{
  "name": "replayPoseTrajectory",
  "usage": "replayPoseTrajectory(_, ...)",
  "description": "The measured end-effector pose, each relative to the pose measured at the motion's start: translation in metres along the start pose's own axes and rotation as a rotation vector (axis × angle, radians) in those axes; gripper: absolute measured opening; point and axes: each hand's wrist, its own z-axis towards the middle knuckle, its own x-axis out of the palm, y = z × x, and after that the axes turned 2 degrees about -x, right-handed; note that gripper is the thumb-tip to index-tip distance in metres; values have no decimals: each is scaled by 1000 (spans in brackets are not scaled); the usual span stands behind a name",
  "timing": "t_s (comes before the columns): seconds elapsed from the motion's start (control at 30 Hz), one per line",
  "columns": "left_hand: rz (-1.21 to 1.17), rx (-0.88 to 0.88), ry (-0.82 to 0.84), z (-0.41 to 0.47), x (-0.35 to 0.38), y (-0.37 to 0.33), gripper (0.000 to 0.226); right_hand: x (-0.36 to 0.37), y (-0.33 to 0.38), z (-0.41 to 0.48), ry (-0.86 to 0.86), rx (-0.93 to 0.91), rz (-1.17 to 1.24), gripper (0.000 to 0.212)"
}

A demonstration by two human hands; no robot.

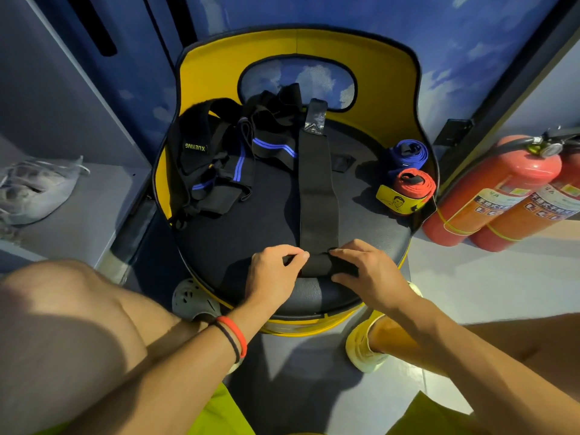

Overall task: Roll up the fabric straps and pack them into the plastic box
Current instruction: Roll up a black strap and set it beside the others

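The loose strap pile (216, 161) is at the back left of the chair seat (251, 237). Your left hand (276, 274) and right hand (373, 271) have their fingers pinching the rolled near end of the black strap (317, 189), which lies flat up the middle of the seat. Over on the right edge you've got the blue roll (408, 153) and the red roll (414, 183).

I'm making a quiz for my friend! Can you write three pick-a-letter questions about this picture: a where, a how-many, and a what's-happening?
1. Where is the rolled red strap? A) on the right of the seat B) on the floor C) in a hand
2. How many fire extinguishers are there? A) one B) two C) four
3. The long black strap is: A) fully rolled B) rolled only at its near end C) knotted
Answers: A, beside the blue roll; B, two red cylinders; B, left hand and right hand grip a small roll, the rest lies unrolled.
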Motion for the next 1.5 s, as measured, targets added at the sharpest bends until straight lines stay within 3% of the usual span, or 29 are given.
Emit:
replayPoseTrajectory(0.17,139,-5,128,-5,-13,-3,45,-10,-1,1,132,-35,-5,46)
replayPoseTrajectory(0.43,174,0,220,-16,-16,3,45,-12,-5,-8,302,26,64,52)
replayPoseTrajectory(0.63,106,-64,177,-16,-10,-3,31,-4,-4,-2,186,91,106,48)
replayPoseTrajectory(0.83,134,-88,132,-5,-5,-6,48,13,0,-12,-86,64,92,29)
replayPoseTrajectory(1.03,155,-93,112,14,-2,-2,55,15,-3,-14,-44,19,1,53)
replayPoseTrajectory(1.27,24,36,-6,15,4,-4,16,4,-14,0,31,44,2,64)
replayPoseTrajectory(1.37,-47,7,30,12,0,0,21,3,-17,3,44,29,11,66)
replayPoseTrajectory(1.5,55,37,91,6,-5,0,32,-2,-16,10,73,20,9,65)
